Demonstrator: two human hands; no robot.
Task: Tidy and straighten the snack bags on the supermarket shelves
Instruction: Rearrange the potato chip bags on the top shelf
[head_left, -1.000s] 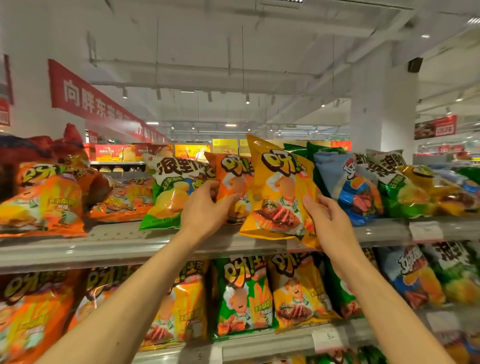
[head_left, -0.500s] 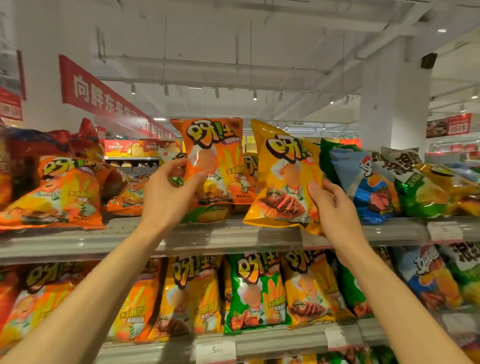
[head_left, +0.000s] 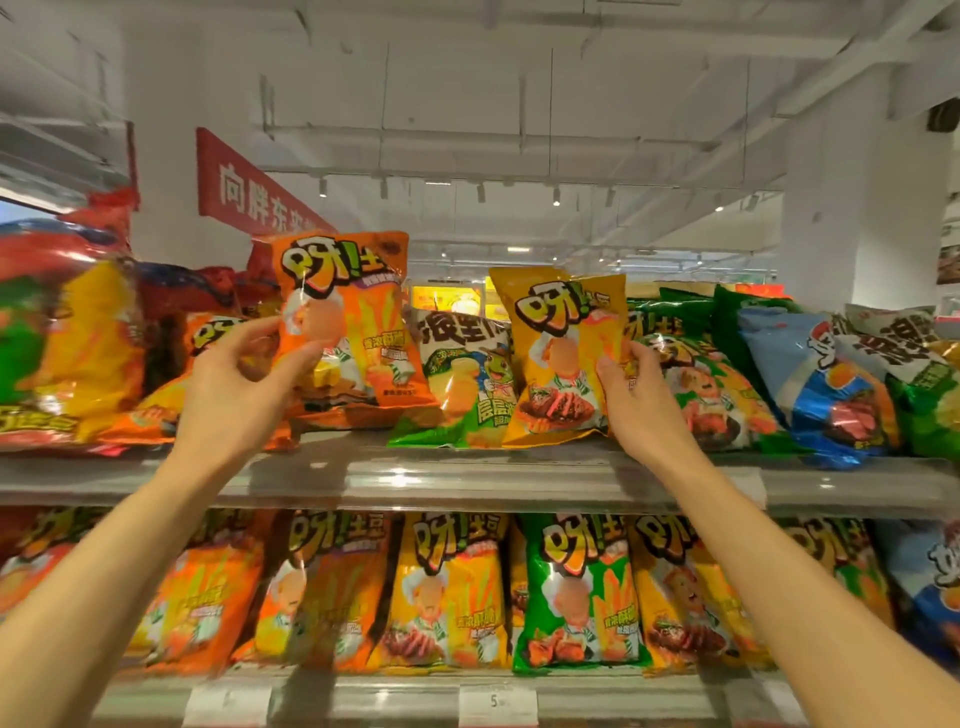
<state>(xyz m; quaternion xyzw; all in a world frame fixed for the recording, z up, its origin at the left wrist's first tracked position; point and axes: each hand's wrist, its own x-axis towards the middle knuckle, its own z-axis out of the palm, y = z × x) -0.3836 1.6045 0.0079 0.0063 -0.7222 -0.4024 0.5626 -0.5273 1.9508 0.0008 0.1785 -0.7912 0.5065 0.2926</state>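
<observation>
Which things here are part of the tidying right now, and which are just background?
In the job:
- orange bag, held up by the left hand
- yellow bag, steadied on the top shelf by the right hand
- green-and-white bag lying between them

Just there:
- blue bag
- lower-shelf bags
- red banner
- price tag

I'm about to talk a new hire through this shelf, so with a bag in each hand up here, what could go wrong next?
1. The left hand pinches the orange bag by its edge alone, so it could slip.
2. The yellow bag in the right hand stands at the top shelf lip and may tip off.
3. The leaning green-and-white bag between them could slide forward if bumped.
</observation>
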